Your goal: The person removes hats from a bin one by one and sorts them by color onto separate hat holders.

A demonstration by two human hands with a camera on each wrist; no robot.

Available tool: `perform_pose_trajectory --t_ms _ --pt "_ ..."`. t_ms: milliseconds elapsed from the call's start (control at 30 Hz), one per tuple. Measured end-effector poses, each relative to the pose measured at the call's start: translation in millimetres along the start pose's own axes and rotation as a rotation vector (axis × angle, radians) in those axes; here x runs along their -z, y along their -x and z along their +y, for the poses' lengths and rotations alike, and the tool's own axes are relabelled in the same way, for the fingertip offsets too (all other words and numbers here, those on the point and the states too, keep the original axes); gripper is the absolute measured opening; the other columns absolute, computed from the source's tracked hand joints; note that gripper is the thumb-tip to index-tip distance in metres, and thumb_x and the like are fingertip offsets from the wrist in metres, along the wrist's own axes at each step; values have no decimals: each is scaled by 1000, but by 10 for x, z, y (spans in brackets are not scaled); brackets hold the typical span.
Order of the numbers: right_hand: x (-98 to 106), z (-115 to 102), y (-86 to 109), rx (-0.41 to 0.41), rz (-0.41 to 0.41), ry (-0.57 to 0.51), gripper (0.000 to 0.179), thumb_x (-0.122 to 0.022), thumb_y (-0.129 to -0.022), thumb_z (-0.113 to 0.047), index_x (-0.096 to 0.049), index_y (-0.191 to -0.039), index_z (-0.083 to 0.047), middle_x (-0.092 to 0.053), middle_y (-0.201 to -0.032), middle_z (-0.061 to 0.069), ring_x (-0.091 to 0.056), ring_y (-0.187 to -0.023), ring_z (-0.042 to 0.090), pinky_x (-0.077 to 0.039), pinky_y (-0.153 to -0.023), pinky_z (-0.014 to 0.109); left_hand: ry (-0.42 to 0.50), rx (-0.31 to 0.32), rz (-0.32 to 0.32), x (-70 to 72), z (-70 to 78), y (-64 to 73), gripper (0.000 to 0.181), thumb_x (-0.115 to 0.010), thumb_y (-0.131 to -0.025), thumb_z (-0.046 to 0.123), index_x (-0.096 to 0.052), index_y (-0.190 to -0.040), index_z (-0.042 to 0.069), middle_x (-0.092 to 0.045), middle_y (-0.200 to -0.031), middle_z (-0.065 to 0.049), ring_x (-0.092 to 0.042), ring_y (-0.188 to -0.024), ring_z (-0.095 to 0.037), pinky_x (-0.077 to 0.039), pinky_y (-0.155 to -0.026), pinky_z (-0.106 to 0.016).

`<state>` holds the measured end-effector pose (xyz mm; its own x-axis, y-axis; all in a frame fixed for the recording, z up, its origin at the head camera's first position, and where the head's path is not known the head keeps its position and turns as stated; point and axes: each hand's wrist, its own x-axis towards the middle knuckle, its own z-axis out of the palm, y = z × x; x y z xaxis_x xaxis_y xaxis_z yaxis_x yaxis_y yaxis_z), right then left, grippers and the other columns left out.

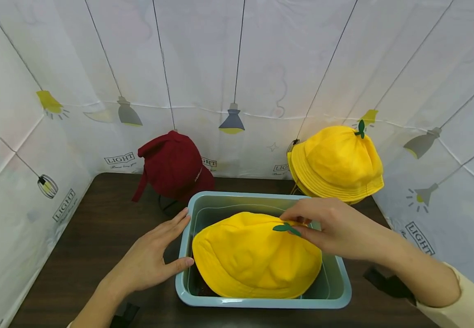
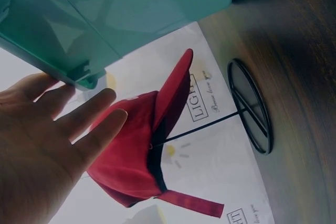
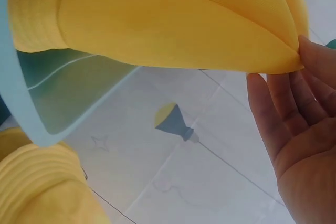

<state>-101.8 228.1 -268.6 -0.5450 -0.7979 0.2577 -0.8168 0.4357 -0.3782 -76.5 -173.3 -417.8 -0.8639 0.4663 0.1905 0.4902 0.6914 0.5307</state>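
A yellow bucket hat with a green sprout on its crown lies in a light blue plastic bin. My right hand pinches the cloth at the hat's top, right beside the sprout. From the right wrist view, the fingertips and thumb grip the peak of the yellow hat, and its brim hangs at the bin's opening. Along the bin's left rim rests my left hand, fingers extended and spread, with the thumb tip at the edge. The left wrist view shows these fingers close to the bin's corner.
Behind the bin, to the left, a dark red cap hangs on a black stand with a round base. Back right is a second yellow bucket hat with a sprout. Printed cloth walls enclose the dark wooden table.
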Motion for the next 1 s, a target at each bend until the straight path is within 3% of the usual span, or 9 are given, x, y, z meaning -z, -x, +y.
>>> perform_pose_trajectory --t_ms 233,533,1000 --pt "104 -18 -36 43 56 21 51 -84 -76 14 -73 -116 -15 -73 -109 -9 -65 -85 4 -59 -74 25 6 -6 -5 18 1 -9 90 -70 -94 60 -34 -165 19 -24 -172 8 -41 -150 -27 -43 -111 -63" --pt "244 -36 -70 73 115 56 51 -85 -74 14 -75 -115 -17 -74 -106 -10 -65 -81 3 -53 -73 13 10 -4 -12 27 -10 -6 92 -72 -92 60 -34 -165 19 -23 -173 9 -41 -150 -27 -43 -111 -63" --pt "409 -72 -76 91 166 42 52 -84 -71 18 -75 -112 -13 -75 -104 -6 -64 -81 6 -54 -73 14 15 -1 -20 24 -15 -3 91 -72 -92 59 -35 -165 19 -23 -173 9 -42 -150 -28 -44 -109 -63"
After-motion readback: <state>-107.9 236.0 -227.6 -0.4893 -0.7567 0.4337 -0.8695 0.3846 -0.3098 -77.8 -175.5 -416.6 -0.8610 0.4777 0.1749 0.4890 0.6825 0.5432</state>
